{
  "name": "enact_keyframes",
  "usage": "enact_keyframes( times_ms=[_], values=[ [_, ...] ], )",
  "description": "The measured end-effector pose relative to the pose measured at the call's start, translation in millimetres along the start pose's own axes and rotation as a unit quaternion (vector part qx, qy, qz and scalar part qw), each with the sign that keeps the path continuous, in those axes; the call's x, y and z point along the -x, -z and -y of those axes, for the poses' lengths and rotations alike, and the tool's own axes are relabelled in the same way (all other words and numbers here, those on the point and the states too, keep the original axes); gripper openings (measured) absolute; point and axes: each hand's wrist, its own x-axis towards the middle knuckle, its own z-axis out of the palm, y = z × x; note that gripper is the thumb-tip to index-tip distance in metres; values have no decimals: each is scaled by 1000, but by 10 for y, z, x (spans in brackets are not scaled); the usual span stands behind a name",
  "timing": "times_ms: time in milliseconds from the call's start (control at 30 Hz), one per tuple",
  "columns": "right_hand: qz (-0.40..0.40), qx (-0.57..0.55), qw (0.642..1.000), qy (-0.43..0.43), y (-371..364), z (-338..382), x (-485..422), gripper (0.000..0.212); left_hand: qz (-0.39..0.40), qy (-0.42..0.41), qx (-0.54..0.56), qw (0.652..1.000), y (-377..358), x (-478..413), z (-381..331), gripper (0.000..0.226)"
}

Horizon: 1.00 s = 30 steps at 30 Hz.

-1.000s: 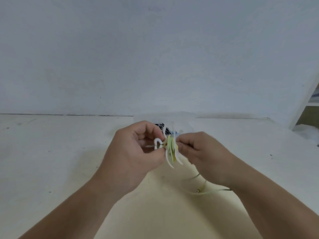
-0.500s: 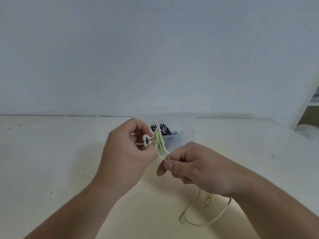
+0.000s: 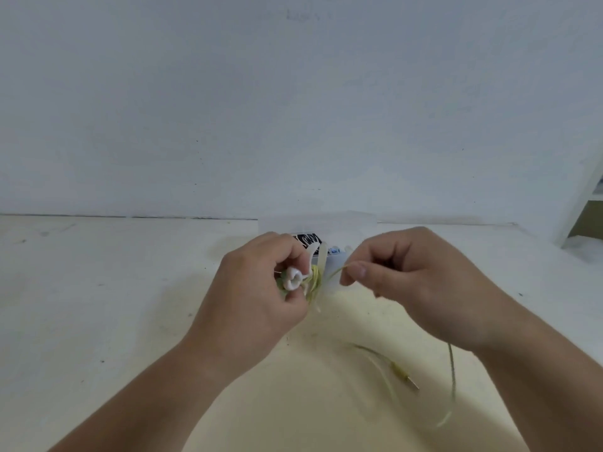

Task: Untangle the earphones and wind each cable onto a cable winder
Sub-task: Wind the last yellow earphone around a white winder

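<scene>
Pale green thin earphone cable [image 3: 315,278] partly wound on white plastic cable winder [image 3: 292,279], gripped in left hand [image 3: 257,298]; free strand stretched rightward, pinched by right hand [image 3: 421,288] just beside; plug [image 3: 406,376] loose on cream table [image 3: 98,305] below

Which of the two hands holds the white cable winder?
The left hand grips the white cable winder; the right hand only pinches the yellow-green cable that leads to it.

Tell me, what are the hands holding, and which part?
Left hand grips the white cable winder by its end; right hand pinches the yellow-green cable just beside the wound coil.
</scene>
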Motion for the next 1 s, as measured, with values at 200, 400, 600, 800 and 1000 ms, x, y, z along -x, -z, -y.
enact_keyframes(
  times_ms=[200,400,600,800,1000],
  values=[
    [-129,125,983,29,-34,-24,-30,18,73,40,58,995,7,21,-37,31],
    [-111,91,989,-31,-79,-88,-87,23,127,74,199,969,-7,24,-122,20],
    [43,57,993,-93,-238,-116,-100,46,35,114,297,948,-20,-31,-108,19],
    [154,3,984,-87,-361,-71,-56,26,-40,147,257,954,-18,-59,-33,18],
    [141,34,987,-64,-274,-43,-46,30,-41,136,190,971,8,-76,3,21]
  ],
)
